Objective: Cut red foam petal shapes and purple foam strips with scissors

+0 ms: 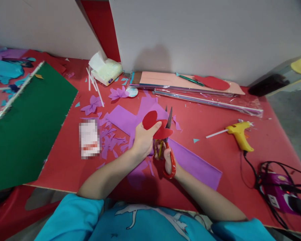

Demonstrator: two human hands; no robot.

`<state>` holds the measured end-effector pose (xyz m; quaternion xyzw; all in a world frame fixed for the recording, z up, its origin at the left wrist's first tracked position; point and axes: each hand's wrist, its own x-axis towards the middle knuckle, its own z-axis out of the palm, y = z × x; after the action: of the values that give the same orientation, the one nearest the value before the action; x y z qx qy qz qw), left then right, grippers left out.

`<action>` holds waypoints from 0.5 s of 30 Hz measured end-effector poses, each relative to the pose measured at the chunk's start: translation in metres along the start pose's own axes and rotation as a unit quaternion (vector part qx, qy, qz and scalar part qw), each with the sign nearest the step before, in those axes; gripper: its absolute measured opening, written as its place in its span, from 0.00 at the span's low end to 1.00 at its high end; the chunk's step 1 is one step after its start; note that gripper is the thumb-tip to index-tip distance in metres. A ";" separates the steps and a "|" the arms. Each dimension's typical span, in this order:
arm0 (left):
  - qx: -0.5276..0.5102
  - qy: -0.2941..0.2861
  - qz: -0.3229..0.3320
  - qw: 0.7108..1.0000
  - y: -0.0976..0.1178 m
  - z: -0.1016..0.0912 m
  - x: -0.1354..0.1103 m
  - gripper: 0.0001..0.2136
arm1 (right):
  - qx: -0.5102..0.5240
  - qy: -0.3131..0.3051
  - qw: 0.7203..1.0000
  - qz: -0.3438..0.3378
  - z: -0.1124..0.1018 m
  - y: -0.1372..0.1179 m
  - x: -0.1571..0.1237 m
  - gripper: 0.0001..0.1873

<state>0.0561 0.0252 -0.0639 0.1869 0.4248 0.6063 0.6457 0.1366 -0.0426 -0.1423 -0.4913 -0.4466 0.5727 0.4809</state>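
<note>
Pinched between the thumb and fingers of my left hand [144,139] is a red petal-shaped paper cutout [149,119], its lobes spreading toward the right. My right hand [168,160] grips scissors [170,117] by their red handles, blades parted and pointing away from me beside the cutout's right edge. Whether the blades touch the paper I cannot tell. Under both hands lie purple sheets [195,160], with purple scraps [110,140] to the left. Two purple paper flowers [118,93] rest farther back.
A yellow glue gun [240,134] lies right, its cord running toward a purple power box [278,192]. Wrapped paper packs [190,83] line the wall near a tissue pack [109,71]. A green board [32,134] covers the left side, by a blurred white packet [89,135].
</note>
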 end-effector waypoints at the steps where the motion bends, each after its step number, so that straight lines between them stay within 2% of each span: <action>1: 0.002 -0.001 0.001 1.000 0.000 0.000 0.000 0.11 | 0.018 -0.010 1.000 0.003 0.000 -0.001 0.000 0.32; 6: 0.021 0.006 0.002 1.000 0.001 -0.001 0.001 0.11 | 0.047 -0.032 0.998 0.026 -0.002 -0.005 0.000 0.31; 15: 0.046 -0.005 0.009 0.999 0.001 -0.003 0.001 0.11 | 0.087 -0.028 0.995 0.035 -0.002 -0.008 -0.003 0.29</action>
<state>0.0527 0.0257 -0.0651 0.2231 0.4474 0.5907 0.6334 0.1395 -0.0448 -0.1343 -0.4472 -0.3909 0.6393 0.4884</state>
